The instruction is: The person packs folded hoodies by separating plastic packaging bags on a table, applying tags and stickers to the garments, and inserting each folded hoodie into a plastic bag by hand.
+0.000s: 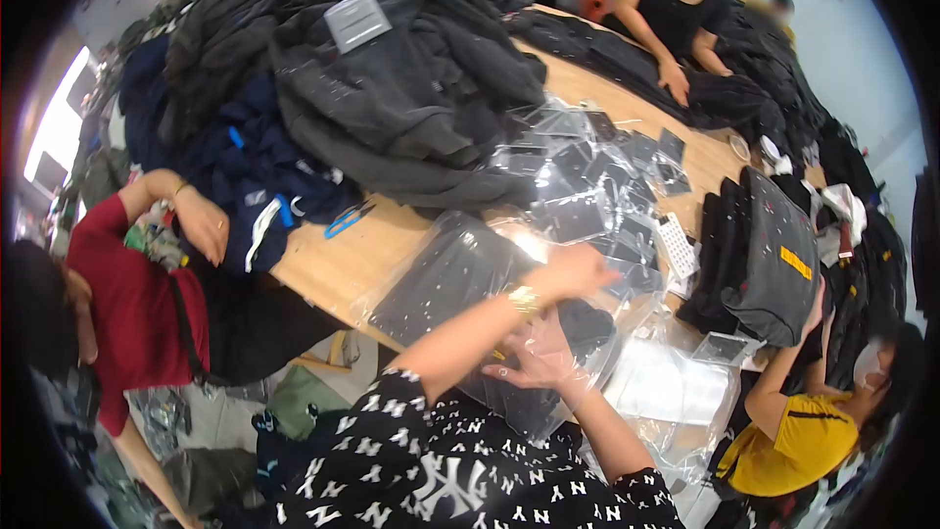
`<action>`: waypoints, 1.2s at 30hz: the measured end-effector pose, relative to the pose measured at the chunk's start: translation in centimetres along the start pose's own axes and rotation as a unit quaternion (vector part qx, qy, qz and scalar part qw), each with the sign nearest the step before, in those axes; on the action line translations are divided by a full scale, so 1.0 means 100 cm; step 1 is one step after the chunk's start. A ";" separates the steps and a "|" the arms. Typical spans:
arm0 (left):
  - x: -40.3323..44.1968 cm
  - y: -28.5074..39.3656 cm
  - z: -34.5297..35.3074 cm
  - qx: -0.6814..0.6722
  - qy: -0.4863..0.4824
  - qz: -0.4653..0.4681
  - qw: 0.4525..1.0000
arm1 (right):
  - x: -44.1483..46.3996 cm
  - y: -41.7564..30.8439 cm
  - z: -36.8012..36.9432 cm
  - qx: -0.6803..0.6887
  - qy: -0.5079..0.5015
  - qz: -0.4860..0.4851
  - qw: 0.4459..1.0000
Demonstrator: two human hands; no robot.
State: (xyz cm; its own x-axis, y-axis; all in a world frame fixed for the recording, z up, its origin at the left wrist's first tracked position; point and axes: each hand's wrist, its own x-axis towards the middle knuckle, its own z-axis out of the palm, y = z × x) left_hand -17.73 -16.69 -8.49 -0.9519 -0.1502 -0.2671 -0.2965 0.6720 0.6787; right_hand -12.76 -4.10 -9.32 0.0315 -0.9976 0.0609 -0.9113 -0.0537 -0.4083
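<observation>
In front of me lies a dark folded garment in a clear plastic bag [534, 407]. My right hand [539, 353] rests on it, fingers apart, thumb out to the left. My left hand [578, 271], with a gold band at its wrist, reaches across above the right one. Its fingers are curled together and a little blurred; what they hold, if anything, is hidden. Just beyond it are several small clear packets with dark cards [578, 216]. Another bagged dark garment [446, 269] lies flat to the left of my hands.
A big heap of dark garments [392, 88] covers the table's far left. Blue-handled scissors [348, 220] lie near it. Stacked folded garments [774, 264] stand at right, beside a white sticker sheet [676, 247] and clear bags [676, 382]. People work on several sides.
</observation>
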 end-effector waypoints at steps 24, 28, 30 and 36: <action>-0.118 0.014 -0.032 -0.047 0.220 0.105 0.969 | 0.094 -0.021 0.043 -0.025 0.061 -0.105 0.992; -0.195 -0.086 -0.075 0.099 0.515 -0.088 0.847 | 0.067 -0.008 0.032 -0.066 0.135 -0.027 0.988; -0.233 -0.181 -0.031 0.183 0.510 -0.188 0.819 | 0.059 0.012 0.051 0.008 0.170 0.051 0.984; -0.251 -0.208 -0.028 0.098 0.414 -0.279 0.861 | 0.066 0.020 0.048 0.087 0.156 0.096 0.979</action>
State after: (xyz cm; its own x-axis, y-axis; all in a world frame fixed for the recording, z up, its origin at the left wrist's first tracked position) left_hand 12.11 -28.94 -14.04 -0.4180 -0.9005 0.1200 -0.7845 0.4243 0.4522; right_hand -12.41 -11.02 -14.08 -0.2859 -0.9298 0.2319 -0.8038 0.1010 -0.5863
